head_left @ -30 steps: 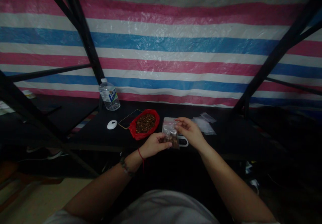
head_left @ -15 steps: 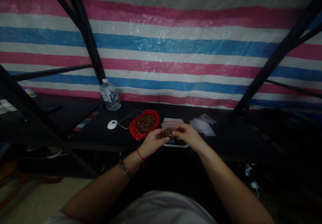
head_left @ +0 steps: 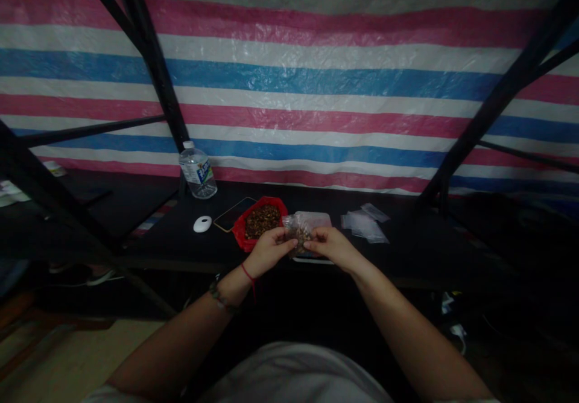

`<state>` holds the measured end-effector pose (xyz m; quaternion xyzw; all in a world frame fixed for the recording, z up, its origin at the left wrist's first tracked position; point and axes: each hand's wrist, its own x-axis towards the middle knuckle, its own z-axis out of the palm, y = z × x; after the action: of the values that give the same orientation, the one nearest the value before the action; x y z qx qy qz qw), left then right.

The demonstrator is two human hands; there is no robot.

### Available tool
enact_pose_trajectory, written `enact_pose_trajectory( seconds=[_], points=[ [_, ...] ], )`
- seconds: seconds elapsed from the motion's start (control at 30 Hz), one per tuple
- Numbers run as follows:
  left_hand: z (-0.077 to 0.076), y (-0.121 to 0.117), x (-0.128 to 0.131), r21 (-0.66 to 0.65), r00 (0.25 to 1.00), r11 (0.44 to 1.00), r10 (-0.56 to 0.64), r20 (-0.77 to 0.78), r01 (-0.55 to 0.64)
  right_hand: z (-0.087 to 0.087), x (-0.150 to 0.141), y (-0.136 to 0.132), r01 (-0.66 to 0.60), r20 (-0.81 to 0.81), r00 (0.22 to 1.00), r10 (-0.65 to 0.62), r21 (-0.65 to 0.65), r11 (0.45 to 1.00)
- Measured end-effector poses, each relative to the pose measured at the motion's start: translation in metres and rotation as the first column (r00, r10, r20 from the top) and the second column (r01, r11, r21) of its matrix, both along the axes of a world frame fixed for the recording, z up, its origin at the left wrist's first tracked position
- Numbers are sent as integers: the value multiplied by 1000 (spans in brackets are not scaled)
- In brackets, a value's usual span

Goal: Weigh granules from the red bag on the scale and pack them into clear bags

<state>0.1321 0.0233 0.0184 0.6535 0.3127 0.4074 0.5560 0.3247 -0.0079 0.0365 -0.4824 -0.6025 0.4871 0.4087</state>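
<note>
Resting on black table point(head_left: 407, 258) | striped tarp point(head_left: 316, 89) behind | dim room

Dim, underexposed — the tarp point(head_left: 289, 83) at 12 o'clock catches most light, the table point(head_left: 407, 252) sinks into shadow — edges bow and blur.

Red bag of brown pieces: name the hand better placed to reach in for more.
Left. The left hand sits right beside the red bag; the right hand lies beyond the small clear bag.
</note>
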Motion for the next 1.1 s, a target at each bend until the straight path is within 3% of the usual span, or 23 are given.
enact_pose_trajectory(
  seconds=[0.1, 0.23, 0.4, 0.5, 0.93, 1.1],
  points=[
    [-1, 0, 0, -5, 999, 999, -48, 14, 48, 2, -3, -1, -24, -127, 992, 21, -22, 999],
    [-2, -3, 1, 17, 993, 993, -115, -24, 116, 1, -1, 2, 58, -209, 976, -54, 12, 998],
    [1, 0, -2, 141, 986, 976, 169, -11, -165, 0, -1, 2, 84, -188, 979, -85, -11, 996],
    [4, 1, -4, 188, 971, 954, 239, -14, -232, 2, -4, 1, 109, -218, 969, -114, -37, 993],
    [3, -2, -3, 171, 968, 953, 239, 82, -250, -3, 0, 3, 164, 47, 982, -182, 255, 953],
    [5, -5, -1, 175, 972, 957, 222, 80, -233, -2, -5, 1, 159, 62, 981, -183, 284, 946]
  ],
)
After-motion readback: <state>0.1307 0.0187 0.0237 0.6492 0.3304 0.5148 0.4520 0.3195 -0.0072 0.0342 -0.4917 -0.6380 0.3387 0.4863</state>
